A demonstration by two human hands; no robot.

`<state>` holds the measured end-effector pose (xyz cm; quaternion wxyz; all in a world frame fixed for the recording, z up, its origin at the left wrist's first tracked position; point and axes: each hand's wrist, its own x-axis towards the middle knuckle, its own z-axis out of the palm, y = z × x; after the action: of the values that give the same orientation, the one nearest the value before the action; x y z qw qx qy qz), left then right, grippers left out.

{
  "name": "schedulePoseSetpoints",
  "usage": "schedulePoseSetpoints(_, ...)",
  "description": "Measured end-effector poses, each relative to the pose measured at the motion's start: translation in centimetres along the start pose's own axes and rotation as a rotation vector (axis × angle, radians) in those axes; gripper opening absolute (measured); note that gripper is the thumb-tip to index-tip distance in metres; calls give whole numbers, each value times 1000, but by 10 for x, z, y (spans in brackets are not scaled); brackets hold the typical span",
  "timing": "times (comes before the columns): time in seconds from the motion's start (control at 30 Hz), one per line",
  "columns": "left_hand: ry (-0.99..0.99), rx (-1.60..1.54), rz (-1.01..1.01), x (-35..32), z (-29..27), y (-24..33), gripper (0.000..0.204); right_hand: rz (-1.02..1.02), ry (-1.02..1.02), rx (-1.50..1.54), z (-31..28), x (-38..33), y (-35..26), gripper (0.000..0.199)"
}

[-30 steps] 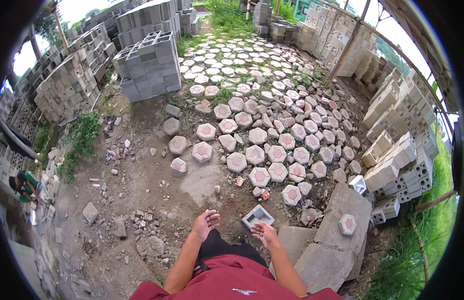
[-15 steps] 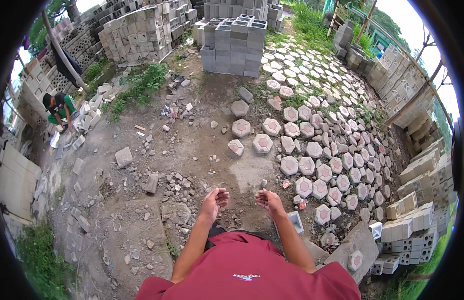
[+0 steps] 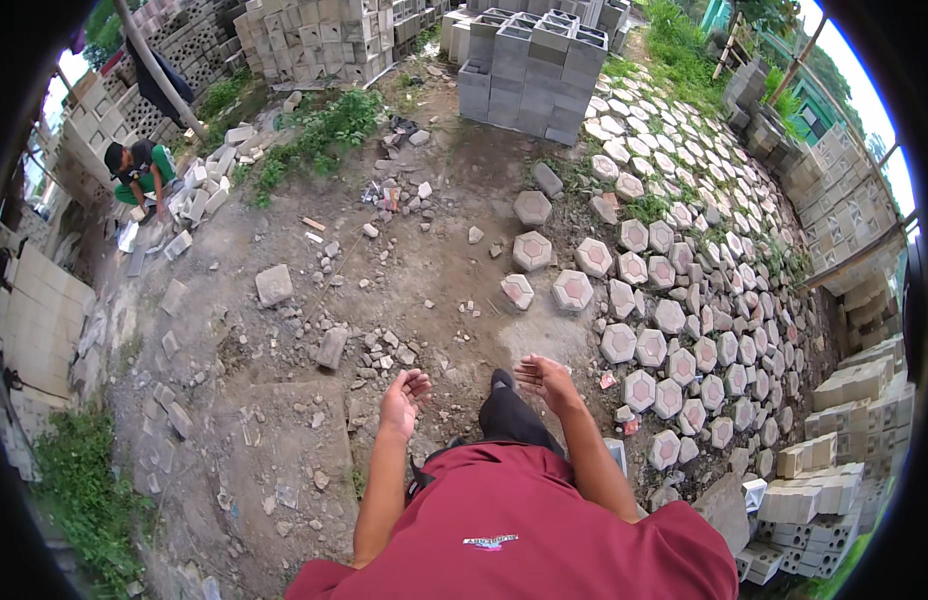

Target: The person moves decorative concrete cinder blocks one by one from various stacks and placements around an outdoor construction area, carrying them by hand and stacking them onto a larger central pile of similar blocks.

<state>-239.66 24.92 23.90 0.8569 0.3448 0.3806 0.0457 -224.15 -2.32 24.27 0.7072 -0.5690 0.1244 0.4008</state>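
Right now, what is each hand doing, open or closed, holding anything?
Left hand: open, fingers loosely curled, holding nothing.
Right hand: open, palm up, holding nothing.

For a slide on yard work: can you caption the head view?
Left hand and right hand open and empty above bare dirt, beside rows of hexagonal pavers and stacked grey blocks.

Grey block stack [image 3: 539,65]; hexagonal pavers [image 3: 684,320]; crouching person [image 3: 144,175]; weeds [image 3: 324,130]
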Motion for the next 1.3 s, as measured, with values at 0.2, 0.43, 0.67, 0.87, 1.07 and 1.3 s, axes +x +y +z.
schedulePoseSetpoints(0.2,-13,13,-12,95,57,35,32,6,40,36,-20,106,-68,33)
schedulePoseSetpoints(0.43,-3,77,1,223,149,108,33,-72,-23,50,-10,222,-196,26)
schedulePoseSetpoints(0.67,-16,61,204,314,238,193,33,-42,-61,-154,4,338,-296,30)
schedulePoseSetpoints(0.87,117,-30,186,408,220,232,34,-40,-90,-197,47,447,-342,29)
schedulePoseSetpoints(1.07,180,-7,95,545,220,316,33,18,10,-195,89,558,-408,29)
schedulePoseSetpoints(1.3,48,133,162,697,279,486,31,-56,10,-202,165,651,-520,31)
